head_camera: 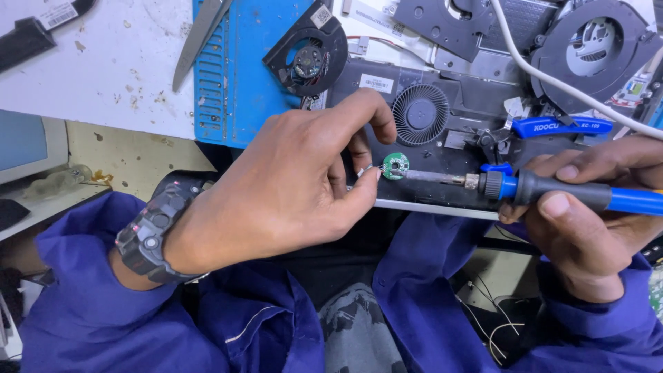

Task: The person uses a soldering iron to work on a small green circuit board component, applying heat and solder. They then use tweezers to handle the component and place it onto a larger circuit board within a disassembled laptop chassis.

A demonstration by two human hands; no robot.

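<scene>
Pinching green disc board (396, 166) — left hand (290, 179); right hand (587, 207) — soldering iron (552, 190)

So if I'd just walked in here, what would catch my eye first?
Probably the blue-handled soldering iron in the right hand, its tip at a small round green circuit board that the left hand pinches at centre. Behind them lies an opened laptop base with a black fan, and a loose fan on the blue mat.

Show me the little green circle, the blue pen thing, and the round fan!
small green round circuit board (396, 166), head view, middle of its green face.
soldering iron (552, 190), head view, black grip of the handle.
round black fan (420, 114), head view, its centre hub.
</scene>
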